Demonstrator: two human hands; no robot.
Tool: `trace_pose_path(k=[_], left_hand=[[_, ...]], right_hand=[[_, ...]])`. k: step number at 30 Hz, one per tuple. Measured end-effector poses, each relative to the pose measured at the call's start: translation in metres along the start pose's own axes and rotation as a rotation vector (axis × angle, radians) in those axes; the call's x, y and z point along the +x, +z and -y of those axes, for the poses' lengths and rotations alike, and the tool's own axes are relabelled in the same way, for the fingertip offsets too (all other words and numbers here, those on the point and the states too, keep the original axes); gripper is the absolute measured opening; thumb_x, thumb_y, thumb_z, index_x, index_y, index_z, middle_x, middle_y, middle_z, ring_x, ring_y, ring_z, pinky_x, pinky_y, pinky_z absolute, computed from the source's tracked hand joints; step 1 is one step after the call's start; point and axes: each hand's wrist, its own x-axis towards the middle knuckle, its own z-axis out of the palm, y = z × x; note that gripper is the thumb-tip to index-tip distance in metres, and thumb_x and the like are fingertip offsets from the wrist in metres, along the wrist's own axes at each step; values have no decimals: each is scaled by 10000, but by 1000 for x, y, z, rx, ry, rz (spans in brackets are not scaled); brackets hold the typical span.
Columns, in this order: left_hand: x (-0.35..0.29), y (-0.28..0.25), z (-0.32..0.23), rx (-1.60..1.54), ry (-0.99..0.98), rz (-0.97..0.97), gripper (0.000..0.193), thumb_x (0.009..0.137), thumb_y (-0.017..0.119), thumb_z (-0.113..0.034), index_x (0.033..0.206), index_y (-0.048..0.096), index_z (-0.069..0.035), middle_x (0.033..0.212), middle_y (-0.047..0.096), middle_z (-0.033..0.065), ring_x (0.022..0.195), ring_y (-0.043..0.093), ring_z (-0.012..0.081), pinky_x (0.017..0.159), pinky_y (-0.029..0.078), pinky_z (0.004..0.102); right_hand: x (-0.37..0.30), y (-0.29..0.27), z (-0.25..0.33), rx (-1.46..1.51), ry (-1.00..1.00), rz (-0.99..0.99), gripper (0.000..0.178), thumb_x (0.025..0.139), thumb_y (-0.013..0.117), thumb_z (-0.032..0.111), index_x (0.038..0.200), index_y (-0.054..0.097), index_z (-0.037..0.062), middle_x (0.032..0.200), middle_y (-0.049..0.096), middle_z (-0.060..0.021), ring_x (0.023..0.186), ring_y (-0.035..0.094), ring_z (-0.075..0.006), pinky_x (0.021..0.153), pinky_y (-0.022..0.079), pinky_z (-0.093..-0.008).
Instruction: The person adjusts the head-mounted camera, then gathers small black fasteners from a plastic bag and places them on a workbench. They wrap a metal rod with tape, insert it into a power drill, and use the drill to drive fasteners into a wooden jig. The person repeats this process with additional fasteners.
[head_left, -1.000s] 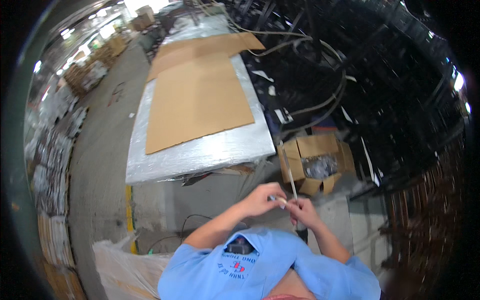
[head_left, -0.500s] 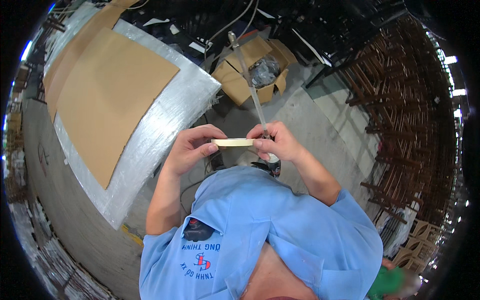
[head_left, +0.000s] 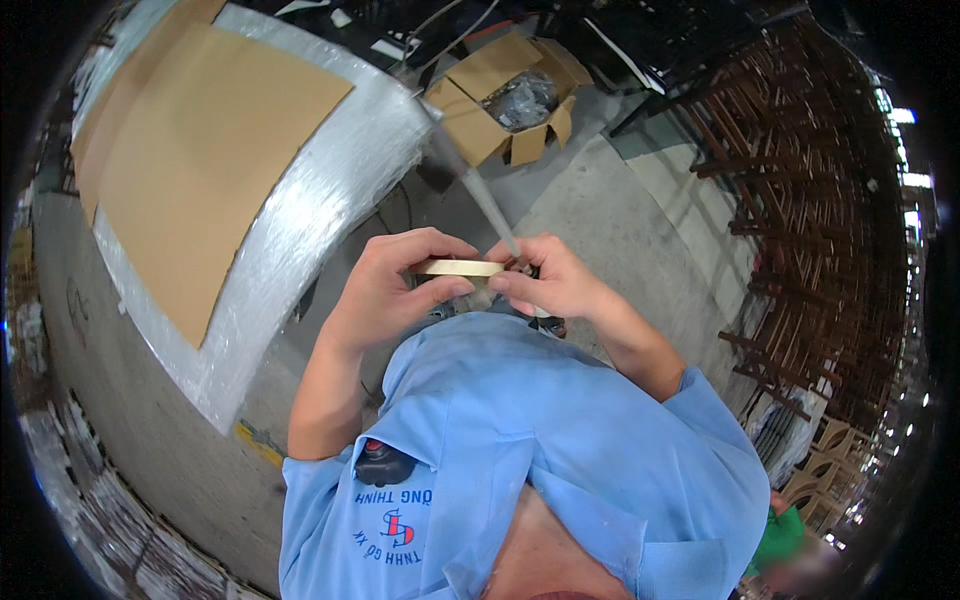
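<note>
A thin roll of beige tape [head_left: 460, 268] is held edge-on in front of my chest. My left hand [head_left: 385, 290] grips its left side with thumb under and fingers over. My right hand [head_left: 550, 280] pinches the roll's right end and also holds a long slim grey rod [head_left: 470, 180] that slants up and away toward the open box. My blue shirt [head_left: 530, 450] fills the lower middle of the view.
A plastic-wrapped pallet stack [head_left: 330, 170] topped with brown cardboard sheets [head_left: 200, 150] lies to my left. An open cardboard box [head_left: 510, 95] with a grey bundle stands ahead on the concrete floor [head_left: 620, 190]. Stacked dark wooden frames [head_left: 820, 200] rise on the right.
The view has swung down and to the right, so the pallet stack now sits far left. Both hands came together on the tape roll and stay closed on it.
</note>
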Motion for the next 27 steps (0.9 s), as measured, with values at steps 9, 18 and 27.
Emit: trace_pose_path(k=[9, 18, 27], left_hand=[[-70, -1, -4, -54, -66, -146, 219, 884, 789, -124, 1028, 725, 28, 859, 715, 95, 710, 653, 149, 665, 511, 287], [-73, 44, -3, 549, 79, -488, 152, 781, 810, -85, 866, 692, -40, 683, 638, 74, 615, 624, 249, 583, 480, 370], [-62, 63, 2, 837, 171, -430, 165, 775, 758, -86, 760, 594, -95, 634, 561, 46, 609, 585, 236, 567, 437, 386]], right_hand=[[2, 25, 15, -224, -107, -37, 192, 914, 769, 145, 1037, 695, 18, 638, 597, 14, 522, 484, -33, 497, 371, -243], [0, 55, 17, -491, -228, -184, 112, 881, 745, 75, 949, 678, 17, 545, 494, 33, 499, 441, -39, 489, 355, -247], [4, 56, 15, -616, -253, -299, 107, 840, 745, 74, 878, 681, -4, 541, 518, -31, 484, 480, -87, 486, 395, -287]])
